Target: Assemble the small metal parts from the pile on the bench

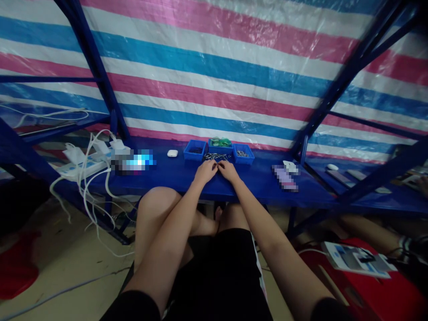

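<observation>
Close together over the front half of the blue table (167,171) are my left hand (206,171) and my right hand (228,170). Both have their fingers curled, with the fingertips nearly meeting; whatever is pinched there is too small to make out. Just beyond the fingertips lies a loose pile of thin metal pieces (217,156). A blue bin with small dark parts (195,150) stands behind my left hand. To the right is a blue bin of small silvery parts (243,153). Between them, farther back, a third blue bin holds green plastic (220,142).
A white earbud case (172,153) lies left of the bins. At far left, a power strip (85,166) trails white cables over the edge. A blurred purple object (285,177) lies right. Blue metal posts (321,100) frame a striped sheet (214,76). Another person's leg shows lower right.
</observation>
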### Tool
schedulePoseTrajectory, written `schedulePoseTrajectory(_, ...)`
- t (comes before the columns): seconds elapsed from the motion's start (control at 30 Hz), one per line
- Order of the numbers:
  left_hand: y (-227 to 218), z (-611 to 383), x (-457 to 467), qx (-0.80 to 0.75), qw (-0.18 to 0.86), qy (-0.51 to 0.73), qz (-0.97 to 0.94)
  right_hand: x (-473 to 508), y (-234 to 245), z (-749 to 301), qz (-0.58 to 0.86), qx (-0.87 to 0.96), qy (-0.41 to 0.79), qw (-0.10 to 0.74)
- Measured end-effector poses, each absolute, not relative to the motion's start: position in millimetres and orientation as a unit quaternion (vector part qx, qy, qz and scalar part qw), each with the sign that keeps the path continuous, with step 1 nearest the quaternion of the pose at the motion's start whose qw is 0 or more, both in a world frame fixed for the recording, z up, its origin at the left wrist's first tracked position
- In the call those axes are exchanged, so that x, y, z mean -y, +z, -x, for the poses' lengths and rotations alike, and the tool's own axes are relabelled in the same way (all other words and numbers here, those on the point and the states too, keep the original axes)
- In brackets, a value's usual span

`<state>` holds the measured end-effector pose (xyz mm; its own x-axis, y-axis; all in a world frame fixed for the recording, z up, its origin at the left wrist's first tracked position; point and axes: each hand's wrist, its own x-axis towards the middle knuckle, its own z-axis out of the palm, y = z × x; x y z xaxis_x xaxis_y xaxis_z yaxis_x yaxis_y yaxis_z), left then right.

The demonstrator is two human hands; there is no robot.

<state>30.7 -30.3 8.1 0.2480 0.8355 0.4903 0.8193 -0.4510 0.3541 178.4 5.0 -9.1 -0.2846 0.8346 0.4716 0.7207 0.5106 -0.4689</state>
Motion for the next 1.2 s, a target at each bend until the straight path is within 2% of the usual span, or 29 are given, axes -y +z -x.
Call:
schedulePoseTrajectory(0.43, 5.1, -30.4, 29.4, -0.559, 0.013, 0.283, -0.780, -0.1, -2.8, -180.0, 0.487, 0.737, 0.153, 0.443)
schedulePoseTrajectory(0.9, 4.7, -29.4, 29.8, -0.537, -0.011, 0.304, -0.787, -1.7, -7.0, -178.9, 0.455, 0.786, 0.162, 0.385)
schedulePoseTrajectory(1.2, 7.5, -30.7, 32.3, -0.530, 0.017, 0.324, -0.784, -3.5, -7.0, -178.9, 0.452, 0.821, 0.100, 0.334)
